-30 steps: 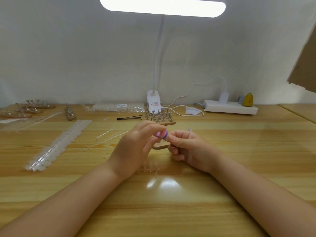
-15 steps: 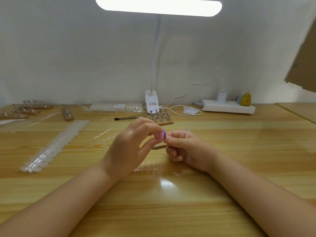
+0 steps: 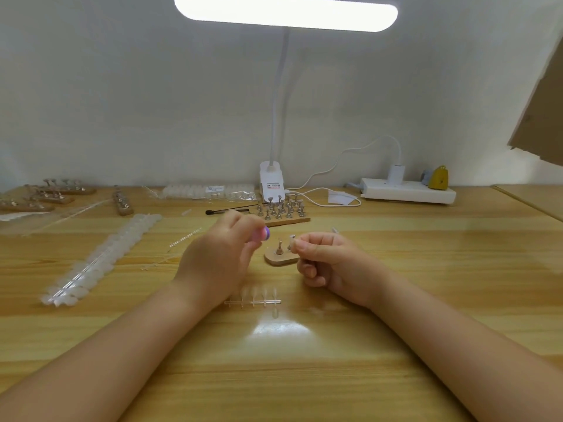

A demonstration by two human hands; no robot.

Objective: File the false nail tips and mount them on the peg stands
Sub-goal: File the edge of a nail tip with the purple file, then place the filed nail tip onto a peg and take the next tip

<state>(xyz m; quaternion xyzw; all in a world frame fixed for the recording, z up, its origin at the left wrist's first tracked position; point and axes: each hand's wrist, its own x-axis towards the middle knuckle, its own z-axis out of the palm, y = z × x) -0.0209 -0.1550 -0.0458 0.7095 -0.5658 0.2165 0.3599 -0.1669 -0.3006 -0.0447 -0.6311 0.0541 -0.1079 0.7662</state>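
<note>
The left hand (image 3: 219, 257) pinches a small purple file block (image 3: 262, 233), blurred, and the right hand (image 3: 329, 263) pinches a clear nail tip (image 3: 292, 239) between thumb and forefinger, its other fingers curled. Nearer than the wooden peg stand (image 3: 278, 256) that sits between the hands, a clear sprue of nail tips (image 3: 254, 300) lies on the tabletop (image 3: 304, 376). Beyond that stand is a board of metal pegs (image 3: 281, 210), then the lamp base (image 3: 270, 181). Far left of the stand lies a long strip of tips (image 3: 100, 260).
</note>
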